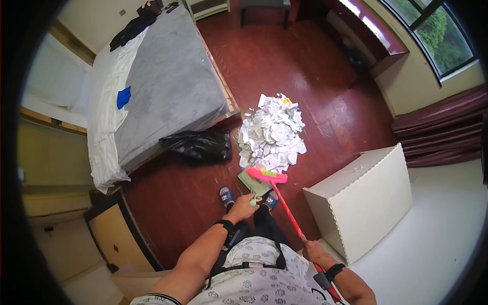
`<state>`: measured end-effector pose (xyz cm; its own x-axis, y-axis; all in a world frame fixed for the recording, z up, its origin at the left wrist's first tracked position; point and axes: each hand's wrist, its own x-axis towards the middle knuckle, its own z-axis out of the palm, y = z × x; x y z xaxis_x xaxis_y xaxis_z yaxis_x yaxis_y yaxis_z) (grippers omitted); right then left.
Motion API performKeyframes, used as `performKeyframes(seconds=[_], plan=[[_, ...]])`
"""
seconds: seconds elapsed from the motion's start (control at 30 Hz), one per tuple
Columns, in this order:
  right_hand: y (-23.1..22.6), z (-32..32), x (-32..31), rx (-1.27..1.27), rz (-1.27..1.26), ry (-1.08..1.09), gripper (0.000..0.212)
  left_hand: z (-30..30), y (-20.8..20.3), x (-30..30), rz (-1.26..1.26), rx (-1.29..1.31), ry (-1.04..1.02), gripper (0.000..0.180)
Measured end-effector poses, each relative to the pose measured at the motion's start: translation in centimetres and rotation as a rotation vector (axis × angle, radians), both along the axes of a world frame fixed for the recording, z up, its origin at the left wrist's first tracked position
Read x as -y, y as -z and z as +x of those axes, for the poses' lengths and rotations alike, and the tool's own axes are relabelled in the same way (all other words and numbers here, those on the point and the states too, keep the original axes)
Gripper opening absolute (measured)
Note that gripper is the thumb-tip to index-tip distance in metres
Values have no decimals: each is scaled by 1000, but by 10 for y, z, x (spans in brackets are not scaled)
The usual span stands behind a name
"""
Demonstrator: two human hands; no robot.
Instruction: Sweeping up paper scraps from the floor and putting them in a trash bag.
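My left hand (245, 206) is closed around the top of a pale green dustpan handle (255, 200). The dustpan (252, 183) stands on the floor between my feet and a large heap of crumpled white paper (272, 132). My right hand (316, 251) grips the red stick of a broom (286, 206). The broom's pink head (267, 174) is over the dustpan's far part, at the near edge of the heap, and hides some of both. A small yellow scrap (286, 100) shows near the heap's far end.
A black plastic bag (198, 146) lies left of the heap, by a bed (168, 76) with a grey cover. To the right is a white cabinet (363, 195) with scalloped edges. Purple curtains (442, 127) hang farther right. The floor (325, 107) is dark red wood.
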<state>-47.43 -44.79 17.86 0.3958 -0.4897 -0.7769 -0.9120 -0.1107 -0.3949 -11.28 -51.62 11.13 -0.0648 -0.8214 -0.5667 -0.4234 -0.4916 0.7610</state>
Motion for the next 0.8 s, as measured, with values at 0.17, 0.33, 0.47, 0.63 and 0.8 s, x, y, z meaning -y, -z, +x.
performKeyframes(seconds=[0.17, 0.33, 0.47, 0.63, 0.8], plan=[[-62, -5, 23, 56, -14, 113, 67, 1, -3, 1, 18, 4, -4, 40], [-72, -11, 36, 175, -174, 235, 65, -5, -20, 9, 61, 34, 7, 38], [-28, 13, 60, 163, -248, 206, 66, -8, -19, 11, 65, 81, 22, 35], [21, 32, 46, 90, -34, 133, 66, 2, -8, -5, 47, 16, 0, 34], [-12, 37, 16, 103, 150, 16, 67, 16, 0, -26, -25, 0, -1, 37]])
